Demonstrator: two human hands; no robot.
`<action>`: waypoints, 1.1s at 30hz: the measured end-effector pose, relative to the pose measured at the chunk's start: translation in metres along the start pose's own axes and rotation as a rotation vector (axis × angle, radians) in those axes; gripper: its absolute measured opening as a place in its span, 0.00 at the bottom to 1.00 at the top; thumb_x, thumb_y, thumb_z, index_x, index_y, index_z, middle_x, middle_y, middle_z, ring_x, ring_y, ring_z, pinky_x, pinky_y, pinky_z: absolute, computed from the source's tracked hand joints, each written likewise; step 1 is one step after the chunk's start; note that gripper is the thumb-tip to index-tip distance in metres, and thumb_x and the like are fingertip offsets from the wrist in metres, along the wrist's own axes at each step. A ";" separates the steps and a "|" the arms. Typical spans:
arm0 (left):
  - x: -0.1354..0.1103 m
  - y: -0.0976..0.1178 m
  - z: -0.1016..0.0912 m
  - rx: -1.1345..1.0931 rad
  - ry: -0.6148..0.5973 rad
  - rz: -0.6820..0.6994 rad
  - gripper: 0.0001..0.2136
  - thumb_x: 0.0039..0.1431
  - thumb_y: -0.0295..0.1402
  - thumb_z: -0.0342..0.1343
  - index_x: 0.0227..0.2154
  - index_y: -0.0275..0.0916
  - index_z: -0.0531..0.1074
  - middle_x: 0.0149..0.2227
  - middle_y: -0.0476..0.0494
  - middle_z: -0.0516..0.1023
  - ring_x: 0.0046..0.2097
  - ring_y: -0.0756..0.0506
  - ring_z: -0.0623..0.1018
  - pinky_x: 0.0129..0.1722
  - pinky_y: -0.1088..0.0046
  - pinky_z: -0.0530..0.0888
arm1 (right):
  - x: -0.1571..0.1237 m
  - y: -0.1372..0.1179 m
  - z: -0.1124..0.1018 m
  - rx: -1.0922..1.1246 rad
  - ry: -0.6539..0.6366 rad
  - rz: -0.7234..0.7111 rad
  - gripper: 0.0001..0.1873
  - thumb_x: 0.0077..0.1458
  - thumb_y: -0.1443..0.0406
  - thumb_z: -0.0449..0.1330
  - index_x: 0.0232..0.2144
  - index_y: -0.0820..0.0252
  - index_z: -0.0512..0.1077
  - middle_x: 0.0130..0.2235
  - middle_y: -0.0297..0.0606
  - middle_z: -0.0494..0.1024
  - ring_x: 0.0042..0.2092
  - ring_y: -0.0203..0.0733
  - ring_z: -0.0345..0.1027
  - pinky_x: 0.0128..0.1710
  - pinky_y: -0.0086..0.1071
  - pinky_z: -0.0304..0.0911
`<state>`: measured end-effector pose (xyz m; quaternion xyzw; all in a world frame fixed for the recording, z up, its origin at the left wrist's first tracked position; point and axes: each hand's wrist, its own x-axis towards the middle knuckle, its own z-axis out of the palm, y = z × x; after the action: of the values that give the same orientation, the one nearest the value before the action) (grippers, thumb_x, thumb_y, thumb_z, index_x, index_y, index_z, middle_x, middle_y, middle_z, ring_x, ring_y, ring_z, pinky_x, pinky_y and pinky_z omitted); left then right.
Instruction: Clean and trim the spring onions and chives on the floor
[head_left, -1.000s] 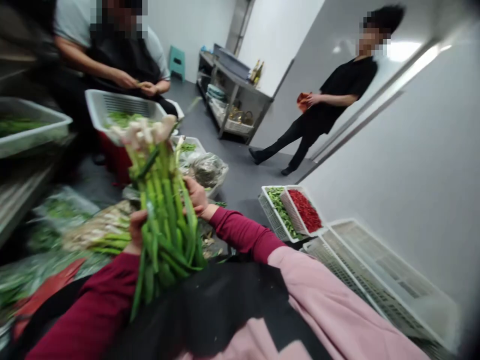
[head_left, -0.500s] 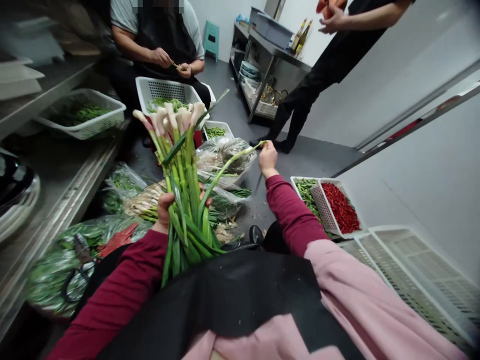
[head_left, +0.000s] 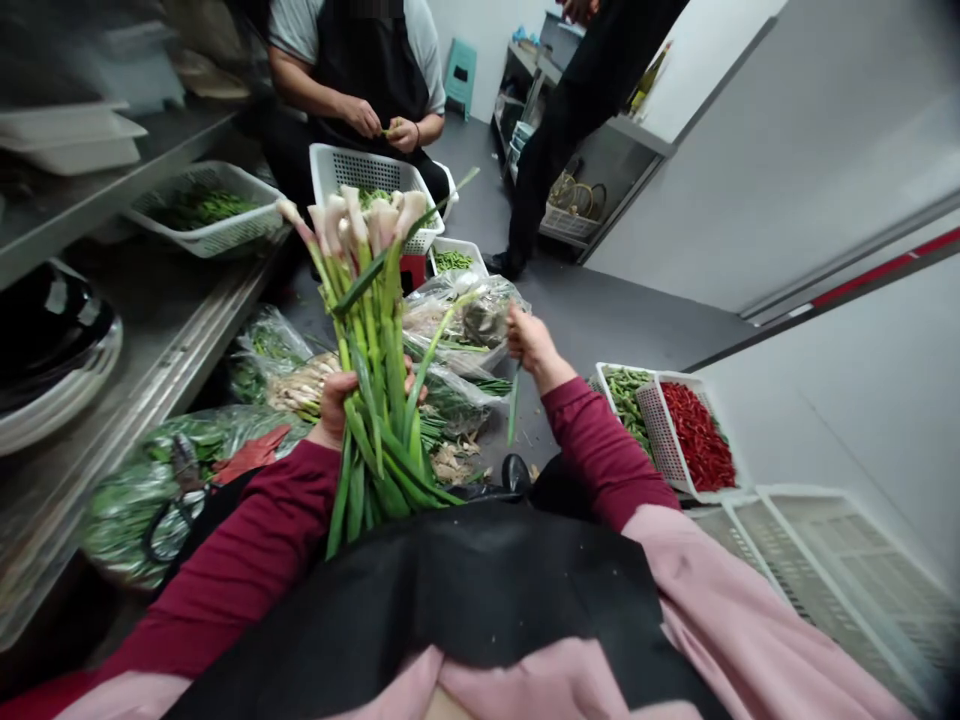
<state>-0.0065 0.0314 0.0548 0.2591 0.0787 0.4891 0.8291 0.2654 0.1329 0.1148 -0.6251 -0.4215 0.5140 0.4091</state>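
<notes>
My left hand [head_left: 337,402] is wrapped round the middle of a thick bunch of green garlic [head_left: 367,310] in front of my lap. Its pale, pinkish-white bulb ends point up and away, and the green leaves hang down onto my black apron [head_left: 495,590]. One thinner stalk [head_left: 442,325] leans out of the bunch to the right. A little beyond that stalk's tip, apart from it, is my right hand [head_left: 531,340]. Its fingers are closed on a thin strip of green leaf [head_left: 514,405] that dangles below the fist.
Bags of greens [head_left: 135,500] and garlic [head_left: 307,385] lie on the floor. Baskets of red chillies [head_left: 697,435] and green beans [head_left: 630,400] stand at right. A seated person [head_left: 360,90] works behind a white basket [head_left: 330,170]; another person [head_left: 555,130] stands. Metal shelving [head_left: 187,350] runs along the left.
My right hand has come away from the leaning stalk and sits slightly lower, with the leaf strip hanging from it. The standing person has moved left in view. My left hand keeps its hold.
</notes>
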 end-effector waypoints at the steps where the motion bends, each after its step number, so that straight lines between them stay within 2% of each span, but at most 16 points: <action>1: 0.001 -0.001 -0.003 0.009 -0.007 -0.019 0.27 0.40 0.43 0.58 0.43 0.30 0.72 0.31 0.39 0.76 0.37 0.39 0.77 0.38 0.62 0.75 | -0.004 0.004 0.023 0.033 -0.081 0.006 0.24 0.57 0.45 0.54 0.25 0.57 0.57 0.16 0.21 0.48 0.16 0.25 0.37 0.13 0.22 0.36; 4: 0.003 -0.003 -0.013 0.027 0.021 -0.038 0.23 0.42 0.40 0.58 0.41 0.31 0.72 0.32 0.39 0.77 0.40 0.36 0.77 0.40 0.61 0.75 | -0.008 0.003 0.076 0.017 -0.193 -0.027 0.24 0.52 0.46 0.60 0.27 0.59 0.59 0.17 0.22 0.55 0.15 0.23 0.39 0.12 0.21 0.36; 6: 0.003 -0.003 -0.018 0.051 0.056 -0.028 0.19 0.42 0.38 0.58 0.38 0.32 0.73 0.33 0.39 0.78 0.41 0.35 0.77 0.40 0.61 0.75 | -0.006 -0.005 0.093 -0.026 -0.207 -0.053 0.20 0.53 0.52 0.63 0.27 0.60 0.60 0.17 0.24 0.59 0.15 0.23 0.41 0.12 0.21 0.38; 8: 0.001 -0.002 -0.019 0.080 0.070 -0.023 0.17 0.43 0.37 0.58 0.36 0.32 0.73 0.33 0.39 0.78 0.42 0.35 0.77 0.40 0.62 0.75 | -0.003 -0.011 0.096 -0.046 -0.234 -0.059 0.17 0.56 0.59 0.62 0.25 0.61 0.59 0.17 0.24 0.60 0.15 0.23 0.43 0.13 0.20 0.40; 13: -0.004 -0.002 -0.010 0.081 0.029 -0.014 0.21 0.45 0.42 0.55 0.39 0.30 0.72 0.32 0.38 0.78 0.40 0.36 0.78 0.38 0.63 0.75 | 0.004 -0.012 0.077 -0.166 -0.344 -0.005 0.13 0.56 0.68 0.61 0.23 0.62 0.61 0.16 0.26 0.61 0.15 0.24 0.49 0.13 0.20 0.44; 17: -0.005 -0.003 -0.005 0.109 0.019 -0.126 0.21 0.47 0.43 0.54 0.39 0.32 0.73 0.30 0.39 0.77 0.36 0.37 0.78 0.32 0.63 0.74 | 0.006 -0.009 0.074 -0.303 -0.292 -0.077 0.11 0.56 0.69 0.60 0.24 0.62 0.63 0.16 0.26 0.61 0.15 0.25 0.47 0.12 0.20 0.42; 20: -0.005 -0.003 -0.006 0.123 0.050 -0.145 0.20 0.46 0.43 0.54 0.39 0.34 0.74 0.30 0.40 0.77 0.36 0.36 0.78 0.32 0.63 0.74 | 0.006 -0.007 0.077 -0.224 -0.280 -0.066 0.11 0.55 0.69 0.61 0.24 0.62 0.62 0.15 0.24 0.58 0.15 0.24 0.45 0.13 0.20 0.42; 23: -0.005 -0.004 -0.007 0.120 0.039 -0.121 0.22 0.45 0.44 0.54 0.40 0.33 0.73 0.31 0.39 0.77 0.36 0.36 0.78 0.32 0.63 0.74 | 0.004 -0.006 0.073 -0.089 -0.348 0.024 0.11 0.53 0.69 0.62 0.26 0.62 0.62 0.15 0.23 0.58 0.16 0.25 0.45 0.14 0.20 0.41; 26: -0.004 -0.004 -0.006 0.123 0.014 -0.083 0.24 0.45 0.44 0.55 0.43 0.32 0.72 0.32 0.39 0.76 0.39 0.36 0.77 0.36 0.62 0.74 | 0.003 -0.006 0.062 0.011 -0.451 0.072 0.09 0.51 0.72 0.62 0.27 0.63 0.63 0.16 0.24 0.60 0.16 0.24 0.46 0.14 0.19 0.41; 29: -0.003 -0.002 -0.005 0.125 0.004 -0.058 0.27 0.44 0.44 0.55 0.46 0.31 0.70 0.34 0.38 0.76 0.40 0.36 0.77 0.39 0.60 0.74 | 0.006 -0.009 0.047 -0.002 -0.507 0.078 0.08 0.50 0.73 0.61 0.28 0.64 0.64 0.16 0.24 0.61 0.15 0.24 0.45 0.14 0.19 0.40; 31: -0.003 0.000 -0.005 0.138 -0.002 -0.070 0.27 0.44 0.44 0.56 0.46 0.31 0.70 0.35 0.38 0.76 0.40 0.37 0.76 0.38 0.60 0.74 | 0.014 -0.012 0.034 -0.014 -0.426 0.063 0.06 0.50 0.74 0.60 0.29 0.64 0.65 0.16 0.24 0.60 0.15 0.24 0.44 0.14 0.19 0.39; 33: -0.004 0.002 -0.005 0.140 -0.001 -0.084 0.26 0.44 0.44 0.56 0.45 0.32 0.71 0.35 0.39 0.76 0.38 0.39 0.76 0.36 0.62 0.74 | 0.028 -0.019 0.015 0.030 -0.211 0.013 0.06 0.50 0.76 0.57 0.30 0.63 0.64 0.16 0.23 0.59 0.15 0.23 0.42 0.13 0.20 0.39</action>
<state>-0.0125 0.0304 0.0506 0.3132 0.1234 0.4471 0.8287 0.2521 0.1662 0.1226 -0.5641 -0.4502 0.5860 0.3684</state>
